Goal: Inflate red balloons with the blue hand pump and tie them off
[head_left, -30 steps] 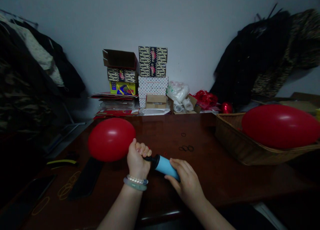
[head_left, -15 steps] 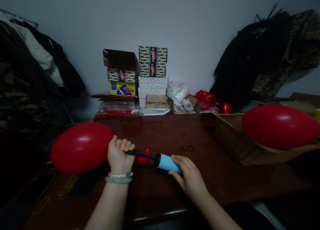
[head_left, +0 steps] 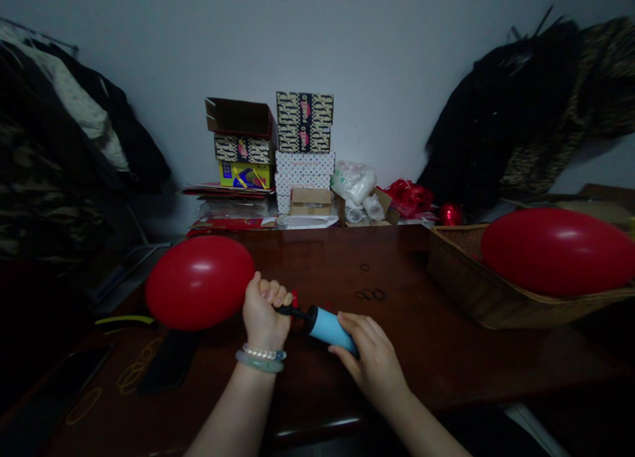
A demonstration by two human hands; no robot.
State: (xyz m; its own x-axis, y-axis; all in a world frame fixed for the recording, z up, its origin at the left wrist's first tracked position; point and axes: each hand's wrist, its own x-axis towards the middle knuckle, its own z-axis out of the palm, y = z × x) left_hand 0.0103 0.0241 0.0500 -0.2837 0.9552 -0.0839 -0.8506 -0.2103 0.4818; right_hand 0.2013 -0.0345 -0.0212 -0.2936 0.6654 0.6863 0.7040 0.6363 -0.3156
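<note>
A hand balloon pump with a light blue barrel (head_left: 331,329) and a black end lies between my two hands, above the table. My left hand (head_left: 266,311) is closed round its black end. Against that fist rests an inflated red balloon (head_left: 201,282); the fingers hide its neck. My right hand (head_left: 370,354) is wrapped round the blue barrel. Only a short stretch of the black rod shows between barrel and fist. Behind the left fist a small red thing (head_left: 295,298) shows in part, too hidden to name.
At right, a wicker basket (head_left: 466,291) holds another inflated red balloon (head_left: 558,252). Small dark bands (head_left: 371,294) lie mid-table. On the left are yellowish bands (head_left: 133,371) and a dark flat object (head_left: 171,361). Stacked boxes (head_left: 304,172) stand by the wall.
My left hand has moved right towards the barrel, so the black rod shows shorter. The balloon at that hand has moved right with it. My right hand has barely moved.
</note>
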